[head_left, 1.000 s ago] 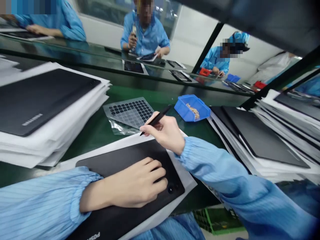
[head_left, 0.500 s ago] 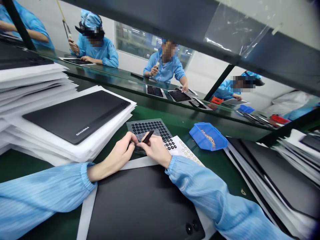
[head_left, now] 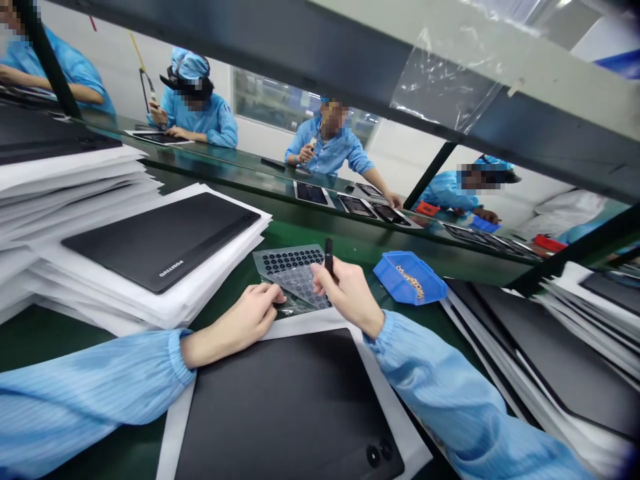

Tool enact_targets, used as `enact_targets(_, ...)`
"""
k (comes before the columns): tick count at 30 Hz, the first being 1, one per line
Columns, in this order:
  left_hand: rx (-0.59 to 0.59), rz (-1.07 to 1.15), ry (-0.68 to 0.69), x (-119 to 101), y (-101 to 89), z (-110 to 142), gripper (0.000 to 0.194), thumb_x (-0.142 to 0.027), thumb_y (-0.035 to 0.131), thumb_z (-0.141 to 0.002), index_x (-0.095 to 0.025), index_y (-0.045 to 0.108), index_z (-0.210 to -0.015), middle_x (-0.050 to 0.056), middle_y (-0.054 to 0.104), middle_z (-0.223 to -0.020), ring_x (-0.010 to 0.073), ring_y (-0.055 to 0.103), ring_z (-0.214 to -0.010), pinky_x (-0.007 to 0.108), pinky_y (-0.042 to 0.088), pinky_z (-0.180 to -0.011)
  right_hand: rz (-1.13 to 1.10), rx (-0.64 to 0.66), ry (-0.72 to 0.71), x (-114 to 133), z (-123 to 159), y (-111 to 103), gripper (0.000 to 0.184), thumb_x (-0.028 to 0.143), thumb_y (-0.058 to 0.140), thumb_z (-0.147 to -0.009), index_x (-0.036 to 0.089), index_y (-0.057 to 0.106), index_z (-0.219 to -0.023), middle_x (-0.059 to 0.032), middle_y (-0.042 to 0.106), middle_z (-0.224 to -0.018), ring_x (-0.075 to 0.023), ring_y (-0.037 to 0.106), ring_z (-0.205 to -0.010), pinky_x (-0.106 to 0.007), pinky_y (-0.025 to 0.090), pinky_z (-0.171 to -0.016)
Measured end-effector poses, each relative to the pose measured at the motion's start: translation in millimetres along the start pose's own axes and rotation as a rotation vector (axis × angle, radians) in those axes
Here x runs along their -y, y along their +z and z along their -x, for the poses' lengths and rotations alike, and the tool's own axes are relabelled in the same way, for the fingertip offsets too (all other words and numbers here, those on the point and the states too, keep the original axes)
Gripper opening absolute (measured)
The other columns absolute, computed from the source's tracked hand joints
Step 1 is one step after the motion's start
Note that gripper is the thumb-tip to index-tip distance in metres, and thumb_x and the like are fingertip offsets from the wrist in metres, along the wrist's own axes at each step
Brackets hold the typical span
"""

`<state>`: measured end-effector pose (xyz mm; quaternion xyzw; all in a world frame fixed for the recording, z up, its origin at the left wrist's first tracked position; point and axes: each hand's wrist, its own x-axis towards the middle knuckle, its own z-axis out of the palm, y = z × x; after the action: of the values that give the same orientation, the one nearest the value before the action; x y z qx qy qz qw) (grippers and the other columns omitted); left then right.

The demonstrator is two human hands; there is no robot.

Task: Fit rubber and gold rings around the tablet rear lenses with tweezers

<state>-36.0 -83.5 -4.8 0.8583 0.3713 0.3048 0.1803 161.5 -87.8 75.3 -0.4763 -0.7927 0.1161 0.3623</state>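
Head view: the right hand (head_left: pixel 345 290) pinches a black pen-shaped tool (head_left: pixel 329 257) upright between thumb and fingers. The left hand (head_left: pixel 235 327) lies just beside a sheet of black ring stickers (head_left: pixel 293 267), its fingers together and tips on the sheet's near edge; whether they grip it cannot be told. The sheet lies between both hands, above a black tablet (head_left: pixel 280 407) on white paper.

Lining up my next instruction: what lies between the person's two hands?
A grey sheet of black round pads lies between the left hand and the right hand, which holds a black tool. The head view shows this.
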Motion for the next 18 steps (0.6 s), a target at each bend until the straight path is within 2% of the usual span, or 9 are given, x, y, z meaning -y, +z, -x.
enact_targets(4,0.041,-0.086,0.079,-3.3,0.6,1.2,0.023,-0.014,0.034,-0.087,-0.017,0.055,-0.096,0.010,0.059,-0.101,0.0241,0.053,-0.099,0.042,0.042,-0.091,0.118,-0.019,0.110,-22.4,-4.1,-7.7,0.024,0.035,0.056,-0.085,0.018,0.053,-0.068,0.0023,0.054,-0.060,-0.0130,0.052,-0.057,-0.024,0.037,-0.057)
enact_targets(7,0.058,-0.115,0.113,-4.7,-0.4,1.2,0.028,-0.014,0.032,-0.089,-0.015,0.056,-0.104,0.010,0.060,-0.101,0.0214,0.056,-0.098,0.039,0.044,-0.093,0.105,0.119,0.206,-36.9,-5.5,3.6,0.028,0.044,0.065,-0.076,0.016,0.059,-0.075,0.0014,0.059,-0.067,-0.0132,0.054,-0.061,-0.023,0.039,-0.057)
enact_targets(10,0.074,-0.138,0.137,-2.5,-0.9,-1.3,0.033,-0.017,0.031,-0.093,-0.014,0.055,-0.115,0.010,0.061,-0.112,0.0194,0.056,-0.106,0.036,0.044,-0.097,0.127,0.238,0.210,-48.9,-8.6,16.0,0.028,0.041,0.066,-0.076,0.016,0.060,-0.066,0.0014,0.061,-0.064,-0.0128,0.054,-0.061,-0.023,0.038,-0.057)
enact_targets(13,0.094,-0.180,0.138,4.2,2.9,-10.0,0.037,-0.025,0.029,-0.097,-0.011,0.057,-0.118,0.013,0.059,-0.123,0.0221,0.052,-0.117,0.039,0.039,-0.104,0.145,0.207,0.222,-62.7,-16.5,18.1,0.030,0.034,0.061,-0.081,0.016,0.057,-0.058,0.0007,0.063,-0.058,-0.0124,0.055,-0.058,-0.022,0.038,-0.057)
enact_targets(16,0.117,-0.231,0.120,13.0,12.0,-27.6,0.041,-0.034,0.033,-0.098,-0.009,0.055,-0.123,0.015,0.054,-0.132,0.0280,0.043,-0.128,0.049,0.031,-0.109,0.156,0.140,0.266,-79.2,-27.3,11.1,0.032,0.031,0.053,-0.086,0.016,0.057,-0.059,-0.0022,0.067,-0.060,-0.0127,0.058,-0.057,-0.022,0.040,-0.057)
enact_targets(18,0.125,-0.259,0.108,17.6,19.0,-42.1,0.042,-0.036,0.035,-0.098,-0.011,0.054,-0.126,0.014,0.052,-0.135,0.0298,0.038,-0.132,0.052,0.030,-0.109,0.170,0.108,0.278,-90.7,-33.7,5.8,0.032,0.030,0.051,-0.087,0.016,0.058,-0.060,-0.0035,0.069,-0.061,-0.0138,0.061,-0.062,-0.021,0.042,-0.061)
